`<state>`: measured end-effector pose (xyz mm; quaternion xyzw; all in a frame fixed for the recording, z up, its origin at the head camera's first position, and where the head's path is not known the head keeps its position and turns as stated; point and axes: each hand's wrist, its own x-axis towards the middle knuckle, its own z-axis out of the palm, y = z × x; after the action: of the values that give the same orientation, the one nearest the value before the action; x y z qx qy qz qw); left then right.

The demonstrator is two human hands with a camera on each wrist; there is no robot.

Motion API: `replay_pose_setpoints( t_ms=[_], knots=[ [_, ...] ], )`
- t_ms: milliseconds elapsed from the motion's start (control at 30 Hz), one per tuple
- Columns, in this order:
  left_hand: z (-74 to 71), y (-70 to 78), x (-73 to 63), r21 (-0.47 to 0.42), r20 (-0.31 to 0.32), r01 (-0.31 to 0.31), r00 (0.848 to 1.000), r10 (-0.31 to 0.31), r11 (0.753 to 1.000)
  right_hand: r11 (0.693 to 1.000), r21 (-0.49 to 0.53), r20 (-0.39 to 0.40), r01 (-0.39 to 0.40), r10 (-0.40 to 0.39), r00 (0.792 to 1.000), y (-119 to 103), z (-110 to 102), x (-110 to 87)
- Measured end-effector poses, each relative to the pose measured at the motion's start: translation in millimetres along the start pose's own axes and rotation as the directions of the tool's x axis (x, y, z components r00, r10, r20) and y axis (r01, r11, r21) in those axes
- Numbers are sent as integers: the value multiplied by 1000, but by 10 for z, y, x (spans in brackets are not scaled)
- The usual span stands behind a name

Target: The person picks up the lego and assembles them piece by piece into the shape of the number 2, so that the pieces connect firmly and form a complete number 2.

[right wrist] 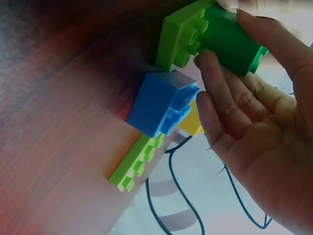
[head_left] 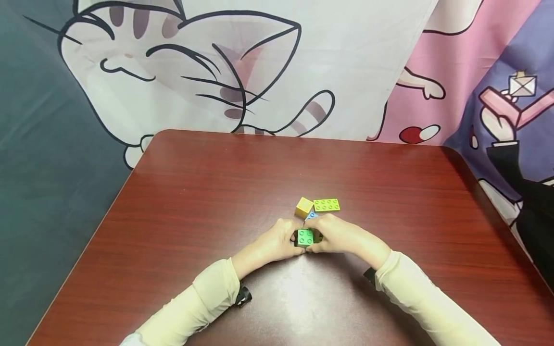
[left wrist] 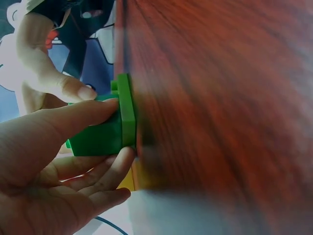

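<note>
A dark green brick (head_left: 305, 237) sits on one end of a thin light green brick (left wrist: 128, 112), whose bare studs show in the right wrist view. My left hand (head_left: 279, 241) pinches the dark green brick from the left, thumb on its near side and fingers beyond. From the right, my right hand (head_left: 339, 234) grips the same brick with thumb and fingertips. Just past the right fingertips stands a blue brick (right wrist: 154, 100), partly hidden by that hand in the head view.
Behind the hands, a yellow brick (head_left: 304, 207) and a flat lime brick (head_left: 326, 205) lie side by side on the reddish-brown table (head_left: 207, 182). A cartoon-printed cloth (head_left: 359, 72) hangs beyond the table's far edge.
</note>
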<state>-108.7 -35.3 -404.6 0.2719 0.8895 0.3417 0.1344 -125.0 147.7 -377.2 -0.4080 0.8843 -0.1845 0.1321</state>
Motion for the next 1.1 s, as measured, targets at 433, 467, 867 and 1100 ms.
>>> replay_pose_setpoints(
  t_ms=[433,467,867,1100],
  knots=[
    [33,-18,24,-12,-10,72,997,-72,997,999,31,-25,37,-37,999,44,28,-57],
    [31,-14,28,-7,-4,78,997,-78,997,999,33,-25,39,-38,999,45,28,-62],
    [28,9,46,41,10,98,995,-98,994,1000,12,0,4,-4,1000,22,26,-104],
    [29,2,48,32,11,99,995,-99,995,1000,28,-23,9,-8,1000,14,34,-161]
  ],
)
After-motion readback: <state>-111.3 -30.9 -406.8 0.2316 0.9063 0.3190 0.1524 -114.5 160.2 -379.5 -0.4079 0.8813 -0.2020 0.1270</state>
